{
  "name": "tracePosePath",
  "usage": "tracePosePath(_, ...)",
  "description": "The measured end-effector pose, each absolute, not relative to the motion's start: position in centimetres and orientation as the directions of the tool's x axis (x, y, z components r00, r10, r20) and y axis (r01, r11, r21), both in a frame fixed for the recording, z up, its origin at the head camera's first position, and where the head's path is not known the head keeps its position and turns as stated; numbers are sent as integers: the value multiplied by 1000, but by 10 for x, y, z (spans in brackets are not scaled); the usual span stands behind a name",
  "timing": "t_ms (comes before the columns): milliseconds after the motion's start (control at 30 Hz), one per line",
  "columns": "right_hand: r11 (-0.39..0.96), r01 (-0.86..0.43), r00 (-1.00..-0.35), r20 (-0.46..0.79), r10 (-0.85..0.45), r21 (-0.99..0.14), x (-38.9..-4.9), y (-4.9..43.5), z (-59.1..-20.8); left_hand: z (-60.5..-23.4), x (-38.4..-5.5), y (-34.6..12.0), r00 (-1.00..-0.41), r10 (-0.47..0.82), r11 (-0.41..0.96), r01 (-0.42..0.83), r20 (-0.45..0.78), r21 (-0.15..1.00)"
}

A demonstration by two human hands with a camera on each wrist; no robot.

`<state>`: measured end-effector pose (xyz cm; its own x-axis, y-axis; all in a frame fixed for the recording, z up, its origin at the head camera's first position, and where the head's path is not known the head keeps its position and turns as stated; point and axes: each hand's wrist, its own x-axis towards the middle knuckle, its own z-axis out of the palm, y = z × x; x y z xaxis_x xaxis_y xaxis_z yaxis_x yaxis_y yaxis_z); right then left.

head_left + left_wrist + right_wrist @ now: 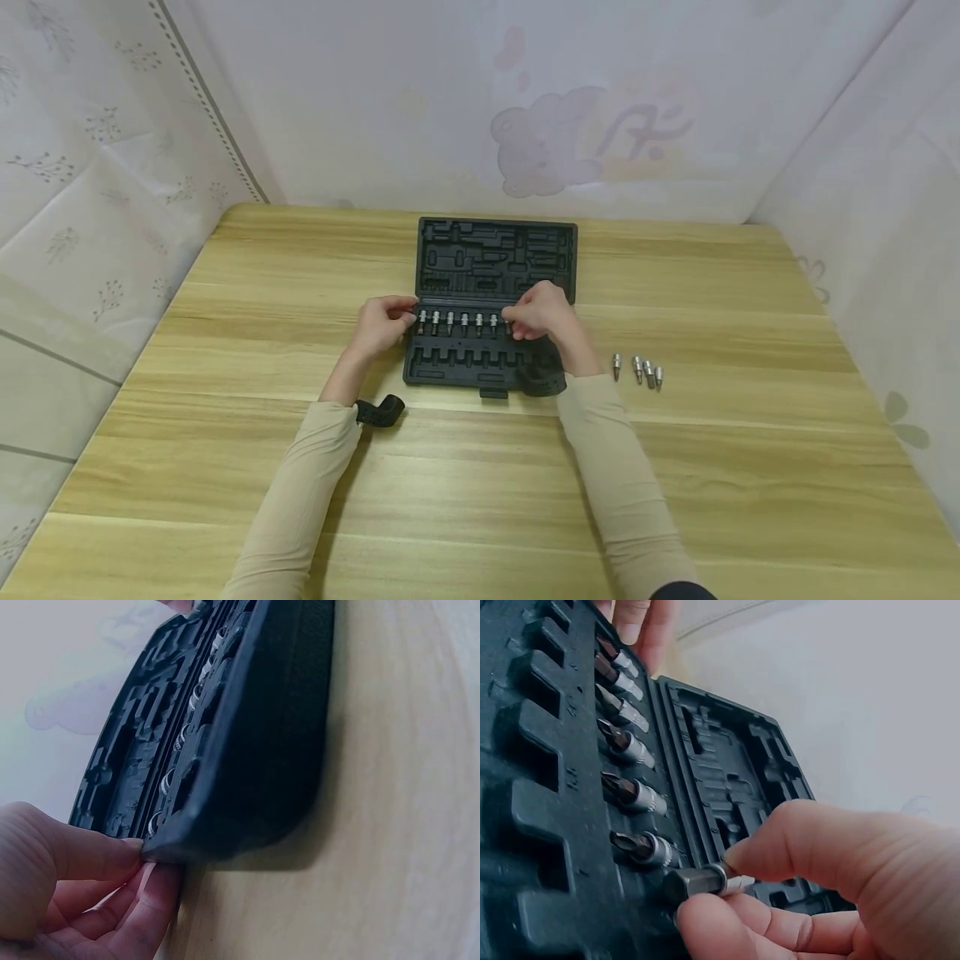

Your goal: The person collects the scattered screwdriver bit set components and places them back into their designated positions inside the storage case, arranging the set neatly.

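A black plastic socket case (450, 380) lies open on the table, its lid (497, 223) folded back. Several silver bit sockets (464, 323) sit side by side in its upper row, while the slots of the lower row hold none. At the left end, my left hand (380, 323) grips the case's edge, thumb on top and fingers underneath, as the left wrist view shows. My right hand (542, 312) pinches a hex bit socket (703, 880) between thumb and fingers over the right end of the upper row. Its dark hex tip points toward the case's front.
Several loose bit sockets (637, 368) lie on the wooden table (450, 500) to the right of the case. A dark wrist-camera mount (382, 411) is strapped to the left wrist. Patterned pale cloth (360, 100) hangs behind and beside the table.
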<state>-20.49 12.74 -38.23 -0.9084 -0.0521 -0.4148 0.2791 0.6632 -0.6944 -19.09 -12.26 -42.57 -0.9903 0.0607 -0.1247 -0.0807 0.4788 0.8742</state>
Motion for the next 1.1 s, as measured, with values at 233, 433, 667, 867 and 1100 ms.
tracePosePath(233,719,269,-915,-403,-18,-641,-204,121,-382,-425,-191,-122,-990,59,479,-84,-127,874)
tracePosePath(433,761,277,-908,-418,8,-587,-204,118,-385,-426,-191,-122,-989,62,479,-88,-134,873)
tracePosePath(667,786,277,-913,-407,35,-553,-206,115,-389,-426,-190,-123,-991,68,475,-70,-116,877)
tracePosePath(867,825,276,-911,-408,60,-494,-208,114,-388,-427,-191,-122,-991,62,471,-75,-118,879)
tracePosePath(1100,828,290,-883,-468,38,-479,-211,117,-385,-428,-192,-122,-991,55,475,-82,-122,876)
